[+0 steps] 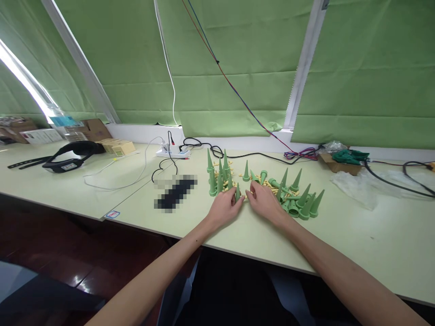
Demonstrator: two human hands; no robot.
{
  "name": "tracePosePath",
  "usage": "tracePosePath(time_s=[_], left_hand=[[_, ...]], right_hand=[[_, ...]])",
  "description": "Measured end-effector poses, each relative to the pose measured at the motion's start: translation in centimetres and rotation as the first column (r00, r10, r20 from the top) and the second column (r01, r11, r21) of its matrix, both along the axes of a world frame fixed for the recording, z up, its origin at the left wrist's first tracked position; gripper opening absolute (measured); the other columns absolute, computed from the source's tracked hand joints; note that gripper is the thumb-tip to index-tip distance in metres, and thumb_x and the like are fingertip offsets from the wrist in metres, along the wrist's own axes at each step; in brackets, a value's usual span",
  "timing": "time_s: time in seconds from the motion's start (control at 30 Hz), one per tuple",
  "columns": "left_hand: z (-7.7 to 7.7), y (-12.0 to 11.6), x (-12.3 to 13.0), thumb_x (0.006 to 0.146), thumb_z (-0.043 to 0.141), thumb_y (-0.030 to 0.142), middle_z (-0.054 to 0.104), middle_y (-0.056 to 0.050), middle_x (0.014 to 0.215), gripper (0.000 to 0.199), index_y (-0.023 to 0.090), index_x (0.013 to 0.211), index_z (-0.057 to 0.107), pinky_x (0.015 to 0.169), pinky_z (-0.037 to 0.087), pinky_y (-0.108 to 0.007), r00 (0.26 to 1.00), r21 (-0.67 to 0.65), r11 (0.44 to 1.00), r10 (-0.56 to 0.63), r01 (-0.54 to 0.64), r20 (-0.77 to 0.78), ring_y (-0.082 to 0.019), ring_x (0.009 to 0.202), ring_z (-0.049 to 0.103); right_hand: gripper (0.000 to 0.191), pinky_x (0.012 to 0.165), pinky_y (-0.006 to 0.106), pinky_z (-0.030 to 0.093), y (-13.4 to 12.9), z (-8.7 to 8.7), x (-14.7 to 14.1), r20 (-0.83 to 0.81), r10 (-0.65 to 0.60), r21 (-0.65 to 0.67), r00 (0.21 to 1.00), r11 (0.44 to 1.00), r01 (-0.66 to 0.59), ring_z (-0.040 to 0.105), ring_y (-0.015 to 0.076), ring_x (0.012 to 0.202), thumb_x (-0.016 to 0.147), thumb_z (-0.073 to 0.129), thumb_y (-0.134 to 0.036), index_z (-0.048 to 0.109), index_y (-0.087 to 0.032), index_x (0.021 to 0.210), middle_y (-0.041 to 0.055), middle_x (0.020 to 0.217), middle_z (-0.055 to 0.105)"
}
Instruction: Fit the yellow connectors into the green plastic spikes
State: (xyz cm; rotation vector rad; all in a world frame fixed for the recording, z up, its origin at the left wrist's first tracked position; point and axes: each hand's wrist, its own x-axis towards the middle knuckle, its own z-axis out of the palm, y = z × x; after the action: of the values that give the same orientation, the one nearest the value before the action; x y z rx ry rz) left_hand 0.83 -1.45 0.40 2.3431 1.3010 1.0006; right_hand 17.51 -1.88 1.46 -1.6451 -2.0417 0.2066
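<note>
My left hand [224, 208] is closed around a small green plastic cone spike [237, 192], which points upward above the table. My right hand [264, 201] is close by on the right, its thumb and finger pinched together by a small yellow peg [247, 194]. Beyond my left hand, several green spikes [209, 161] stand upright in a group. Right of my right hand lies a pile of green spikes [292, 208], some standing and some on their sides. Small yellow pegs [269, 184] are scattered among them. My fingers hide part of what they grip.
On the pale table [340, 244] a blurred dark object [176, 194] lies to the left. A white power strip [173, 151] and black cables [238, 155] run along the back. A black headset [73, 156] sits far left; a cardboard box [340, 164] and clear plastic bag [356, 185] sit right.
</note>
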Motion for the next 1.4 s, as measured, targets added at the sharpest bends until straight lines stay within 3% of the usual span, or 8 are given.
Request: tracePosePath(time_s=[0.37, 0.53, 0.93, 1.2, 1.4], left_hand=[[0.0, 0.1, -0.1, 0.090, 0.049, 0.039, 0.041, 0.004, 0.053, 0.035, 0.020, 0.065, 0.034, 0.050, 0.025, -0.027, 0.999, -0.011, 1.000, 0.002, -0.002, 0.039, -0.012, 0.049, 0.038], [0.2, 0.1, -0.2, 0.090, 0.050, 0.039, 0.041, 0.004, 0.052, 0.036, 0.020, 0.064, 0.034, 0.050, 0.026, -0.027, 0.998, -0.009, 1.000, 0.006, -0.005, 0.063, -0.011, 0.049, 0.037], [0.1, 0.3, -0.4, 0.089, 0.052, 0.040, 0.045, 0.005, 0.052, 0.029, 0.019, 0.070, 0.047, 0.052, 0.030, -0.025, 0.991, 0.009, 0.999, 0.031, -0.032, 0.133, -0.010, 0.049, 0.039], [0.2, 0.4, -0.5, 0.089, 0.053, 0.040, 0.046, 0.005, 0.056, 0.024, 0.018, 0.082, 0.058, 0.053, 0.032, -0.025, 0.974, 0.002, 0.998, 0.059, -0.061, 0.220, -0.011, 0.050, 0.041], [0.2, 0.5, -0.5, 0.089, 0.053, 0.041, 0.045, 0.005, 0.056, 0.025, 0.017, 0.085, 0.061, 0.053, 0.032, -0.025, 0.963, 0.002, 0.998, 0.063, -0.066, 0.261, -0.011, 0.051, 0.040]], right_hand=[[0.024, 0.071, 0.029, 0.039, 0.3, -0.4, 0.1, -0.070, 0.051, 0.040, 0.996, 0.998, -0.048, 0.058, 0.0196, 0.074, 0.099, 0.038, -0.028, 0.058, -0.018, 0.092, 0.0068, 0.082, 0.065], [0.025, 0.065, 0.027, 0.037, 0.4, -0.6, 0.0, -0.141, 0.090, 0.081, 0.986, 0.994, -0.079, 0.056, 0.0180, 0.069, 0.099, 0.041, -0.031, 0.058, -0.018, 0.086, 0.0047, 0.074, 0.064], [0.019, 0.065, 0.030, 0.040, 0.5, -0.7, -0.4, -0.366, 0.195, 0.180, 0.910, 0.974, -0.136, 0.055, 0.0171, 0.063, 0.094, 0.042, -0.025, 0.054, -0.020, 0.080, 0.0019, 0.070, 0.062], [0.026, 0.062, 0.029, 0.041, 1.0, -1.3, -0.5, -0.537, 0.225, 0.186, 0.813, 0.972, -0.147, 0.057, 0.0170, 0.067, 0.092, 0.048, -0.038, 0.059, -0.019, 0.079, 0.0036, 0.075, 0.065], [0.025, 0.047, 0.026, 0.037, 1.0, -1.4, -0.4, -0.692, 0.242, 0.154, 0.680, 0.970, -0.189, 0.049, 0.0126, 0.051, 0.090, 0.052, -0.043, 0.059, -0.020, 0.087, 0.0007, 0.071, 0.057]])
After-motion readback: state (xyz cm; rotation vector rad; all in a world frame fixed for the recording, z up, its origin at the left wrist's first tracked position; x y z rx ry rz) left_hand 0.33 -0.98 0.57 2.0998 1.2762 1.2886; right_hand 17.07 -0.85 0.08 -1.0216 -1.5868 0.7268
